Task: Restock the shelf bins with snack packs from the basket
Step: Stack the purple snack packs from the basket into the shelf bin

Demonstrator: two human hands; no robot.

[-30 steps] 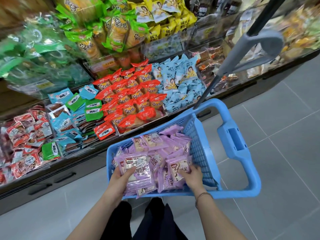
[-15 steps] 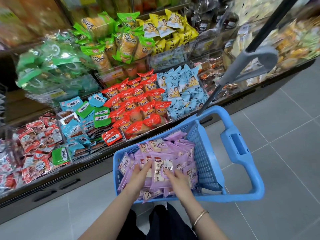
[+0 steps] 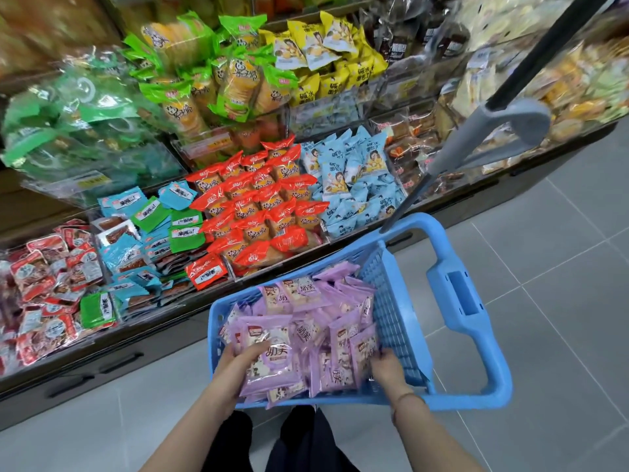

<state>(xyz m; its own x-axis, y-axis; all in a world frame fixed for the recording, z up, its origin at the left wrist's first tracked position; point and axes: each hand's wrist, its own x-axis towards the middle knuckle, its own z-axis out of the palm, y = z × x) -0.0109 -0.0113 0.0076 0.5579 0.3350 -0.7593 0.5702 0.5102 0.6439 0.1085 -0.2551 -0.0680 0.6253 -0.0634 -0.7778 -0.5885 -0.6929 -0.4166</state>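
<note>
Left fingers (image 3: 260,349) are curled round a stack (image 3: 272,366) of purple snack packs (image 3: 316,301), thumb laid across the top one. The left hand (image 3: 235,367) sits at the near-left corner of the blue basket (image 3: 473,400).

This is a shop aisle with a grey tiled floor (image 3: 544,267). The basket stands just in front of the shelf bins (image 3: 211,144), its grey handle (image 3: 493,134) reaching up on the right. Red packs (image 3: 258,206) fill the bin straight ahead, light blue packs (image 3: 354,178) lie beside them on the right, and green packs (image 3: 218,83) and yellow packs (image 3: 316,52) are piled above.

The rest of the purple packs lie loose in the basket, and none shows in the bins.

Over to the right hand (image 3: 386,369), low by the basket's right wall, with a bracelet (image 3: 403,398) on the wrist. Its fingers are bent in against packs standing on edge there. The fingertips are hidden, so I cannot tell whether they grip or only touch.

Half a second back both hands met on one pack mid-basket. Now they have parted, the left drawing its stack toward the near rim and the right sliding out to the wall.
</note>
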